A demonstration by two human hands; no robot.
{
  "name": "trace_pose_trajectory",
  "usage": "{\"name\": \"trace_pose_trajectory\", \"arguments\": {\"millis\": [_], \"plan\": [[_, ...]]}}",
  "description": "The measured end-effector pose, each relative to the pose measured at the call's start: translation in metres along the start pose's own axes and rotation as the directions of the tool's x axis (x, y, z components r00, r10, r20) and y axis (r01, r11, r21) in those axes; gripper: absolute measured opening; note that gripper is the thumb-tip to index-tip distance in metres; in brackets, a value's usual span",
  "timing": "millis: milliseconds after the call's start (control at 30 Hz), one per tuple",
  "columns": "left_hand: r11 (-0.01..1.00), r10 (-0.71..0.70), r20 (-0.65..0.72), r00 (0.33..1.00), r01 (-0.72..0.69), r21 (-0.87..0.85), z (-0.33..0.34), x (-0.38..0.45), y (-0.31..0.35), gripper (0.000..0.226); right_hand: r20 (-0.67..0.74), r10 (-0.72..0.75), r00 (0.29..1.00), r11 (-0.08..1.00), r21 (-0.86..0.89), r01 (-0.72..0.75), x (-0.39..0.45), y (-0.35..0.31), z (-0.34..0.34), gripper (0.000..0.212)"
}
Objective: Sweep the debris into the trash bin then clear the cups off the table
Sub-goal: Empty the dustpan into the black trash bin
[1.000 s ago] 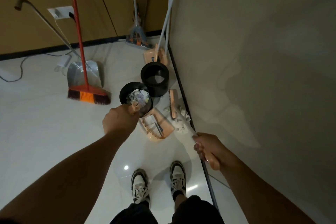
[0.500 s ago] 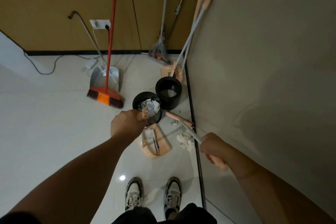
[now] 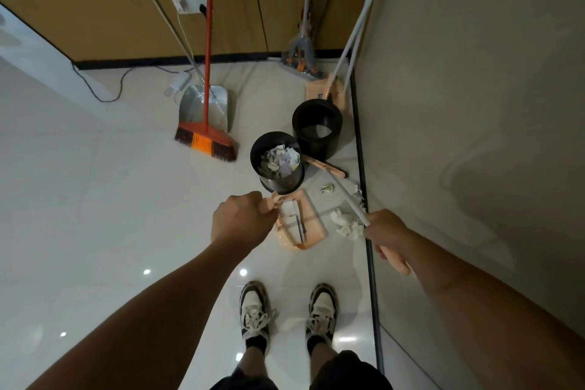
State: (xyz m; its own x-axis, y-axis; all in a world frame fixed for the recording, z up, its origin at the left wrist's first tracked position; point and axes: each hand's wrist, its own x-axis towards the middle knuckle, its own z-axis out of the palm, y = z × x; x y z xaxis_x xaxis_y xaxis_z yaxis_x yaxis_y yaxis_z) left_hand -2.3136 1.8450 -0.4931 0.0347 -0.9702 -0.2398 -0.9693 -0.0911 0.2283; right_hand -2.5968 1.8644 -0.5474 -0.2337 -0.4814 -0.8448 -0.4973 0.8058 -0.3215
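Two hands worked over the pale tiled floor, the person's shoes planted near its bottom edge. Toward the far left part of the floor, a silver dustpan lay by the brown wall, and a red-handled broom stood with its orange bristles just in front of that pan. Nearer the middle, the left hand had its grip curled tight round the top of a peach handle, which led down to the peach dustpan resting on the floor just in front of a black trash bin filled with crumpled paper. A second black bin stood touching the first, farther back and closer to the right wall. Between the peach pan and the dark skirting at the floor's right edge lay the debris, a clump of white crumpled paper, with one small greenish scrap apart from it beside the full bin. The right hand held its grip closed round the pale shaft of a peach broom, whose head lay on the floor behind the debris, near the bins. Two more long-handled tools leaned against the right wall.
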Motion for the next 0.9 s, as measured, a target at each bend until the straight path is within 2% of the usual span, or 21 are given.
{"name": "trace_pose_trajectory", "arguments": {"millis": [167,333,500,600,700,833,900], "plan": [[1.0,0.011,-0.008,1.0,-0.011,0.018,-0.003,0.008,-0.007,0.037,0.0,0.06,0.998,0.995,0.077,-0.06,0.001,0.015,0.016,0.039],[0.999,0.023,0.013,1.0,-0.024,0.037,0.002,0.002,-0.002,0.035,0.043,0.15,0.988,0.958,0.24,-0.156,-0.02,0.037,0.024,0.028],[0.996,0.084,0.028,0.996,-0.084,0.018,0.004,-0.01,-0.014,0.033,0.034,0.212,0.977,0.935,0.282,-0.213,-0.066,0.067,0.057,0.028],[0.995,0.099,0.034,0.995,-0.099,0.003,0.001,-0.02,-0.038,0.032,0.054,0.238,0.97,0.937,0.249,-0.244,-0.097,0.075,0.085,0.03],[0.993,0.118,0.01,0.993,-0.118,-0.003,-0.006,-0.032,-0.067,0.034,0.076,0.217,0.973,0.938,0.26,-0.23,-0.135,0.071,0.113,0.033],[0.97,0.24,-0.013,0.971,-0.24,0.039,-0.018,-0.043,-0.096,0.033,0.054,0.183,0.982,0.945,0.266,-0.191,-0.176,0.063,0.136,0.033],[0.961,0.275,-0.019,0.961,-0.274,0.031,-0.025,-0.043,-0.102,0.031,0.043,0.165,0.985,0.926,0.338,-0.17,-0.188,0.061,0.141,0.03]]}}
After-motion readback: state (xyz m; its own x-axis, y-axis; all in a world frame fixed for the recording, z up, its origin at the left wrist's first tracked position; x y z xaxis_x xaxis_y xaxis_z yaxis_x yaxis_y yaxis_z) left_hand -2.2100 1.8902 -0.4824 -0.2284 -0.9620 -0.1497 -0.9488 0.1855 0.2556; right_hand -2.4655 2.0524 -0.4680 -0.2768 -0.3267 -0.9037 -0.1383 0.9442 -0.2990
